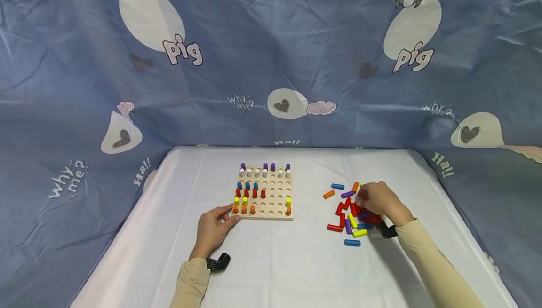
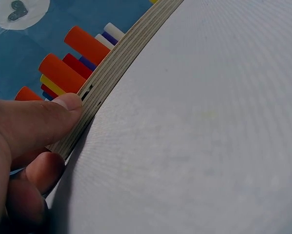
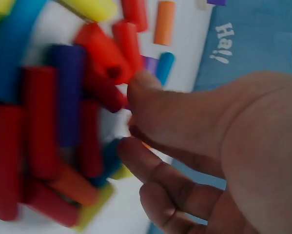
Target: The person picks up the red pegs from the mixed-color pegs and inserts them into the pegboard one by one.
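Note:
A wooden pegboard [image 1: 277, 207] lies on the table, with rows of purple, white, blue, red, yellow and orange pegs standing in its holes. My left hand [image 1: 212, 230] holds the board at its near left corner; in the left wrist view the thumb [image 2: 63, 109] lies against the plywood edge, with fingers curled below it. To the right, my right hand [image 1: 378, 199] hovers at the pile of loose pegs, fingers bent and thumb apart from them. Close to those fingertips in the right wrist view are red pegs [image 3: 128, 46] and a sliver of orange partly hidden behind the hand.
Around the pile lie scattered pegs: a blue peg [image 1: 352, 242] in front, a red peg [image 1: 334, 228] at left and an orange peg [image 1: 329, 194] farther back. White cloth [image 1: 271, 261] covers the table. Blue patterned fabric [image 1: 271, 63] hangs behind and at both sides.

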{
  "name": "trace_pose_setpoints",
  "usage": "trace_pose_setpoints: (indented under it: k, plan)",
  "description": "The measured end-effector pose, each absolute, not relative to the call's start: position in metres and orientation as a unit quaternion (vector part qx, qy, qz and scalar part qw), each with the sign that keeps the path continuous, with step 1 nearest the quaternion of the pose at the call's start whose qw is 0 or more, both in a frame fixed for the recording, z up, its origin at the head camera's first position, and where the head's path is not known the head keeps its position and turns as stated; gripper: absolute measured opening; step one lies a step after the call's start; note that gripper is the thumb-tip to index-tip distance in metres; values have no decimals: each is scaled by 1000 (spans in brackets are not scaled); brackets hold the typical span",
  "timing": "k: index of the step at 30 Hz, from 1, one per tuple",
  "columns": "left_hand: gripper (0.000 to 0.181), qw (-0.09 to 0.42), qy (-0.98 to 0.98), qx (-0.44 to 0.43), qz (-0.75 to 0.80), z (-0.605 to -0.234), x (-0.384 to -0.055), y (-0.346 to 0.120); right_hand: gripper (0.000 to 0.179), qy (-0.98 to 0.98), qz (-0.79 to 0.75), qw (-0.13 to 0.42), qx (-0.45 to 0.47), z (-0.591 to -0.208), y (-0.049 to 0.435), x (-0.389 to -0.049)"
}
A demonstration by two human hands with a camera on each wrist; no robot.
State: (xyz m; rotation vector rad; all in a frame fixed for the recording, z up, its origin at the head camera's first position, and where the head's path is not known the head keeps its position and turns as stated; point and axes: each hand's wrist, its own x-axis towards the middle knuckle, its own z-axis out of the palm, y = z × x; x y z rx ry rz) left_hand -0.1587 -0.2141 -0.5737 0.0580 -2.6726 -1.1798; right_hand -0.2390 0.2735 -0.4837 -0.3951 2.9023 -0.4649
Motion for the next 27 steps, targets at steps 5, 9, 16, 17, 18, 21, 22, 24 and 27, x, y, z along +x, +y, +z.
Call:
trace_pose_setpoints:
  k: [5,9,16,17,18,21,22,24,27]
  plan:
    - [46,111,-907,20,-405,-573,-160,-214,29,970,-169,103,-145,-495,273,-232]
    - [47,112,-911,17,-397,-573,-160,-213,29,966,-191,105,-142,-501,270,-229]
    - [47,113,-912,14,-394,-572,-160,-213,27,962,-221,110,-113,-508,266,-227]
    - [47,111,-912,15,-395,-571,-160,-213,27,962,-226,109,-111,-509,266,-227]
    - [47,111,-912,15,-395,-571,-160,-213,27,961,-232,108,-107,-510,266,-226]
    - [47,110,-912,16,-395,-572,-159,-213,26,958,-248,103,-98,-514,267,-227]
    - [47,110,-912,15,-394,-572,-159,-213,25,957,-254,102,-94,-515,267,-227]
    - [47,112,-914,15,-391,-572,-159,-213,24,955,-265,101,-84,-518,268,-227]
    - [47,115,-914,14,-388,-573,-158,-214,20,951,-279,102,-81,-520,268,-228]
